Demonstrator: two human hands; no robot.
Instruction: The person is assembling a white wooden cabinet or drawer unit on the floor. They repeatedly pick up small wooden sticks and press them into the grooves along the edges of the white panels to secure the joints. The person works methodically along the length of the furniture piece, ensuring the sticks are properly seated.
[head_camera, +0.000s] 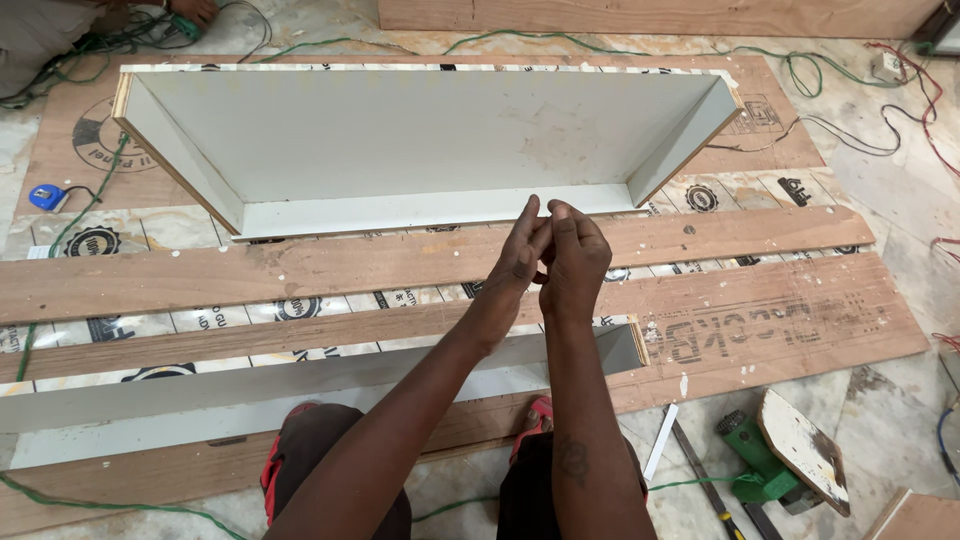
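A person's left hand (518, 262) and right hand (573, 262) are pressing together, fingertips pinched over something too small to identify, just before a white laminated open box (420, 150) lying on plywood sheets (780, 310). It looks stiff, heavy, best gripped by its side walls.

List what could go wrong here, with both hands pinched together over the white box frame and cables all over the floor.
1. The left hand and right hand are pressed together at the fingertips; whatever small thing they may hold is hidden and could drop unseen among the plywood sheets.
2. The green cable by the white box frame could snag a knee or foot.
3. The green power tool lies close to the right knee and might get knocked.
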